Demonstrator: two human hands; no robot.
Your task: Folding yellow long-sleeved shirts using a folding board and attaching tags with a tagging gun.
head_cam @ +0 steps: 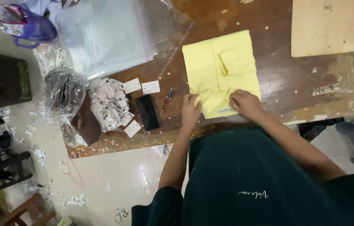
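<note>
A dark wooden counter (286, 79) is seen from above, its near edge met by the person's dark green top. A pale board (332, 27) is laid at its far right corner, and a stack of clear plastic bags (110, 33) is spread over the far left part. A folded yellow shirt (221, 69) is laid flat near the middle of the counter, its collar end turned toward the person. The left hand (190, 112) is pressed on the shirt's near left corner, fingers held together. The right hand (246, 104) is rested on the collar end, fingers curled down onto the fabric. A heap of white tags (108, 104), a black phone (148, 112) and a small pen (168, 98) are set to the left.
</note>
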